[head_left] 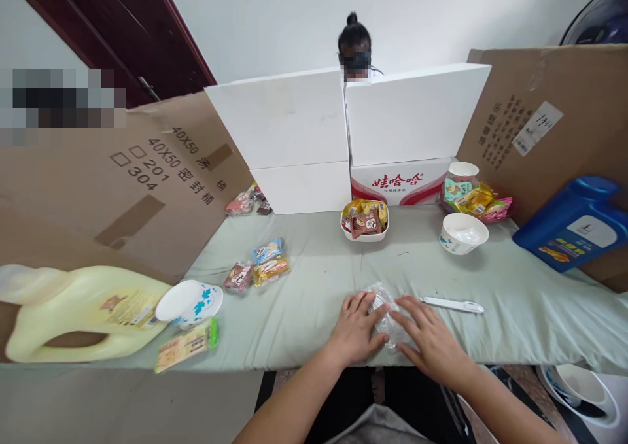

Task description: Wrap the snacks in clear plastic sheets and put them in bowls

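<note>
A crumpled piece of clear plastic (385,300) lies on the cloth near the front edge. My left hand (357,326) rests over its left side, fingers stretched out and pressing flat. From the other side, my right hand (429,339) touches the plastic with spread fingers. Part of the plastic is hidden under both hands, and I cannot tell whether anything is inside it. Just beyond my right fingers lies a slim white knife-like tool (456,305). Farther off, a white bowl (366,236) holds several wrapped snacks.
Wrapped snacks (260,269) lie left of centre. At far left are a pale yellow jug (93,300), a tipped paper bowl (196,303) and a green-edged packet (186,346). A paper bowl (461,235) and blue bottle (572,228) stand right. White boxes (294,130) wall the back; a person sits behind.
</note>
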`<move>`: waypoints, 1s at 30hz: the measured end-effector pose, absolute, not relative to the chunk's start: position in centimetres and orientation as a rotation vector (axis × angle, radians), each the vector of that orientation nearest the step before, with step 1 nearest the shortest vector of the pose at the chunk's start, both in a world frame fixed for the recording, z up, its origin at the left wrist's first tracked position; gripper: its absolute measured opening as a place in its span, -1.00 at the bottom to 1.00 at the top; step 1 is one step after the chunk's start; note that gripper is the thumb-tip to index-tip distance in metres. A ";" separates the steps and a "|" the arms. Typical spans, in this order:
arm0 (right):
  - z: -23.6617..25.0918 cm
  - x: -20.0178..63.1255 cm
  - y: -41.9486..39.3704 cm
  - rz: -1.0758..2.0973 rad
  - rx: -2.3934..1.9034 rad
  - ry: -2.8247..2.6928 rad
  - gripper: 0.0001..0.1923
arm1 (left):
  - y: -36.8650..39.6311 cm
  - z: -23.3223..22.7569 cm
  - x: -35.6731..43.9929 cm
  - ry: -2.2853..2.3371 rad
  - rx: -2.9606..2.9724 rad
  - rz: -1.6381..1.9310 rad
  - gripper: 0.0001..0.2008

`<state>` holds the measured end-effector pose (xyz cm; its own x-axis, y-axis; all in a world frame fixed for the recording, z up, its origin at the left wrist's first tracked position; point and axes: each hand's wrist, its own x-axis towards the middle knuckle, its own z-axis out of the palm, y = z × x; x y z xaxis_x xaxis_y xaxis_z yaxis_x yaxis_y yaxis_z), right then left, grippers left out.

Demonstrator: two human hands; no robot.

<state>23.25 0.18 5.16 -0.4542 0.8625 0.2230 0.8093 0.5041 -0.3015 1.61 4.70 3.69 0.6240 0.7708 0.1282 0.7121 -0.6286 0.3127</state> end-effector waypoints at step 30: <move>3.6 20.6 2.5 0.416 -1.705 -2.043 -0.70 | 4.5 2.6 0.5 0.786 2.579 0.752 -0.32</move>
<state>20.63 2.48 3.63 -0.1394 0.9799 0.1429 0.8462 0.1929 -0.4967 0.52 4.55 2.62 0.7066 0.5930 0.3860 0.4124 -0.7884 0.4564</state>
